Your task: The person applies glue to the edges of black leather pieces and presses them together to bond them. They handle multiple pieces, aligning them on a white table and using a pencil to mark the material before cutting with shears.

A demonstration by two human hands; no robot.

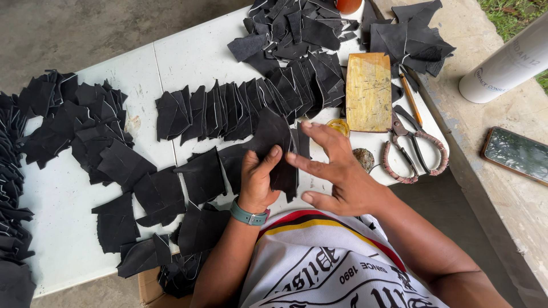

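My left hand [258, 178], with a teal watch band on the wrist, grips a black leather piece [273, 137] held upright over the white table [188, 57]. My right hand [337, 168] is open with fingers spread, fingertips touching the right edge of that same piece. A fanned row of black leather pieces [228, 111] lies just beyond my hands. More flat black pieces [154, 194] lie to the left of my left hand.
Heaps of black pieces sit at the far top [297, 28], top right [411, 37] and left [68, 125]. A yellow wooden block [368, 91], scissors [414, 151], a pencil [410, 98] and a small stone [363, 158] lie right. A phone [516, 154] and white cylinder [508, 63] rest on concrete.
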